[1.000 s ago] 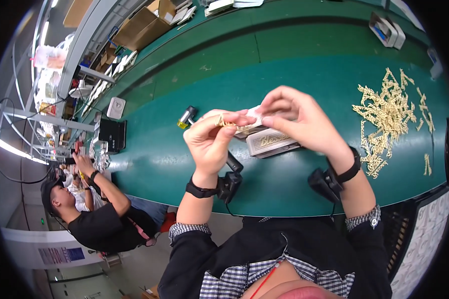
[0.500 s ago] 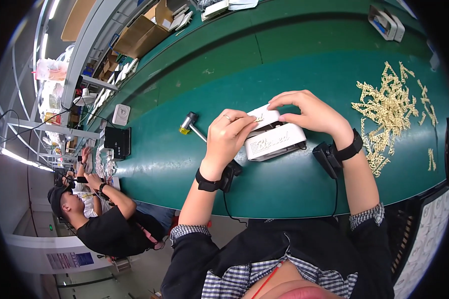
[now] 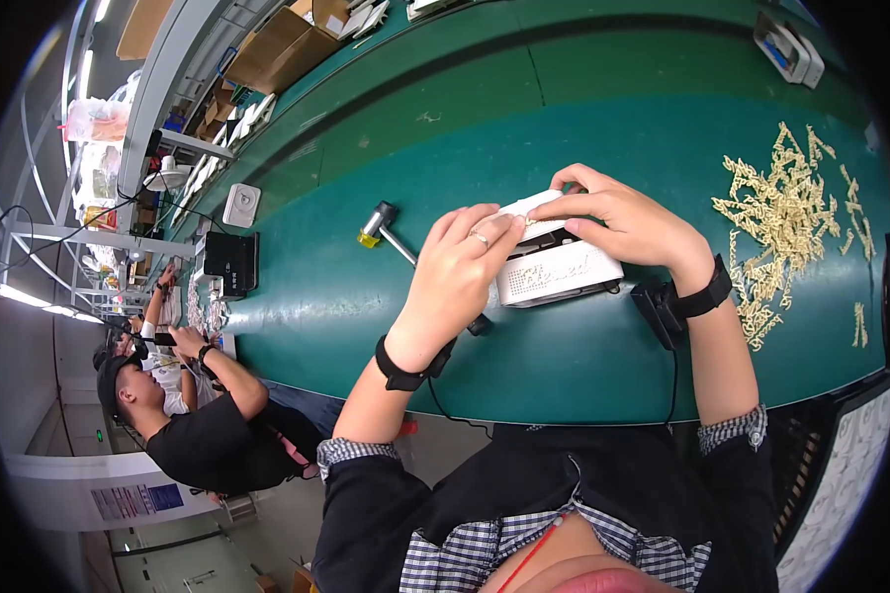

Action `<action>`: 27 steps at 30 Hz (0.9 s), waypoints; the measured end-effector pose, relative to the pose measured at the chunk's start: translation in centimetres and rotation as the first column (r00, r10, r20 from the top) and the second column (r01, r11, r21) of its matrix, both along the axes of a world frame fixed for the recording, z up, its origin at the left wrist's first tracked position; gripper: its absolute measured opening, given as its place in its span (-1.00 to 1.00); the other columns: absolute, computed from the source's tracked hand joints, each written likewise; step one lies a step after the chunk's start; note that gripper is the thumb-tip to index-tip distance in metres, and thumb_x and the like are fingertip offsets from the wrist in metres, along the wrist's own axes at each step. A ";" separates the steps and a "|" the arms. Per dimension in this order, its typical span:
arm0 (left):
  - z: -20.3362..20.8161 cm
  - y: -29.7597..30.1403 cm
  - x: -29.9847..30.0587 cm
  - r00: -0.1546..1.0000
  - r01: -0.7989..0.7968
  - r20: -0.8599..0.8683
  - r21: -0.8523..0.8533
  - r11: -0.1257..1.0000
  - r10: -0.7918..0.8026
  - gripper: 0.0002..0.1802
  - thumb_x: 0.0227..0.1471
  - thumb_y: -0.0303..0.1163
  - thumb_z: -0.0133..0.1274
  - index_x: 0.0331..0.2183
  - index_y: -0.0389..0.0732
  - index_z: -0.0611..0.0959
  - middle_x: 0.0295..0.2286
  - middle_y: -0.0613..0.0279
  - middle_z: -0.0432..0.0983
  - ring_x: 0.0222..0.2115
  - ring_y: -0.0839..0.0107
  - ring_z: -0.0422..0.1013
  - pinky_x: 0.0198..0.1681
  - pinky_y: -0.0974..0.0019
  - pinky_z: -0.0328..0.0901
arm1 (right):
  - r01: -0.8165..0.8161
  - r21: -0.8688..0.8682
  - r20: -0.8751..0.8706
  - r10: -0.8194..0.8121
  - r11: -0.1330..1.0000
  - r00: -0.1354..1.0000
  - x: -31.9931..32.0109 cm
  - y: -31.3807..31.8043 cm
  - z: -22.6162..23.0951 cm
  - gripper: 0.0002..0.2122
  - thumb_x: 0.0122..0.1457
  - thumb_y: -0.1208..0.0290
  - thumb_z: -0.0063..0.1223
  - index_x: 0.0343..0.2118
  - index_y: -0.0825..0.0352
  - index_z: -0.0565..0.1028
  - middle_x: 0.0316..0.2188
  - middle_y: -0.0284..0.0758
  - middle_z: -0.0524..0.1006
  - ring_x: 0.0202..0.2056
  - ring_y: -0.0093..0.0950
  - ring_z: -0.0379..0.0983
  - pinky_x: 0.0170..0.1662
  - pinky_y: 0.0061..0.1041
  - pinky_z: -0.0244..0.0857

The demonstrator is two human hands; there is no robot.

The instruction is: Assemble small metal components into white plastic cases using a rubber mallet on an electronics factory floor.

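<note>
Both my hands hold a white plastic cover (image 3: 536,205) over the green workbench. Fingers of my left hand (image 3: 462,269) press on its left end, where a small gold lettering piece (image 3: 530,221) partly shows. My right hand (image 3: 631,223) grips the cover's right end, thumb beneath and fingers along the top. Just below is a white housing (image 3: 561,274) with a perforated front and raised script lettering, a dark gap showing along its upper side. Left of my left hand lies a mallet (image 3: 378,224) with a metal handle and a yellow end, its handle partly hidden.
A loose pile of cream-gold script letter pieces (image 3: 783,217) spreads over the bench at right. White frame-like parts (image 3: 789,54) stand at far right. A black box (image 3: 229,265) and a white square device (image 3: 241,206) sit at left. A co-worker (image 3: 208,420) in black works farther left.
My left hand has shifted up and right, its fingers now lying flatter over the cover. The right fingers have closed farther along the cover's top. The view has moved slightly.
</note>
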State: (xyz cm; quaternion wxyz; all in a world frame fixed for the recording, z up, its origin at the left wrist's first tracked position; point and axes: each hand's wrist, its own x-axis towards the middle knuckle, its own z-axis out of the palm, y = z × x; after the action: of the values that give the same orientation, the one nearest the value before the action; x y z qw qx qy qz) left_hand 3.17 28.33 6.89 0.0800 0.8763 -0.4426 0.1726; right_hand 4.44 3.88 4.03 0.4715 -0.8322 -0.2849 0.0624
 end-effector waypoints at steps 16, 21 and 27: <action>0.8 0.9 -1.4 0.990 -0.066 -0.120 0.080 0.995 0.075 -0.32 -0.17 -0.74 -0.13 0.08 -0.22 0.42 0.04 0.13 0.36 0.13 0.19 0.25 0.18 -0.10 0.10 | 0.210 -0.266 0.417 -0.084 0.941 0.905 -1.7 2.1 1.4 -0.78 0.10 0.36 0.09 -0.18 0.19 0.58 -0.04 -0.27 0.46 0.00 -0.29 0.38 0.06 -0.29 0.26; 0.0 1.3 -1.9 0.988 -0.065 -0.138 0.051 0.997 0.072 -0.33 -0.17 -0.75 -0.12 0.08 -0.26 0.40 0.06 0.11 0.34 0.13 0.16 0.25 0.14 -0.09 0.16 | 0.397 -0.361 0.588 -0.125 0.844 0.799 -3.2 3.6 1.9 -0.81 0.08 0.36 0.10 -0.22 0.17 0.58 -0.06 -0.30 0.47 0.01 -0.30 0.38 0.13 -0.21 0.21; 0.4 1.1 -1.6 0.980 -0.021 -0.194 0.056 0.998 0.031 -0.30 -0.17 -0.75 -0.12 0.11 -0.26 0.36 0.10 0.08 0.30 0.14 0.13 0.23 0.15 -0.08 0.14 | 0.468 -0.365 0.619 -0.165 0.805 0.767 -3.8 3.0 1.5 -0.81 0.07 0.36 0.10 -0.23 0.16 0.59 -0.08 -0.32 0.47 0.03 -0.31 0.37 0.14 -0.25 0.19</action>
State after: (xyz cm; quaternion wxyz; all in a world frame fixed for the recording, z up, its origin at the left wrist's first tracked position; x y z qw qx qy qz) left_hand 1.60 29.38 7.34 0.0969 0.8965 -0.4257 0.0749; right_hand 0.69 6.91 5.48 0.1385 -0.9422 -0.2336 -0.1960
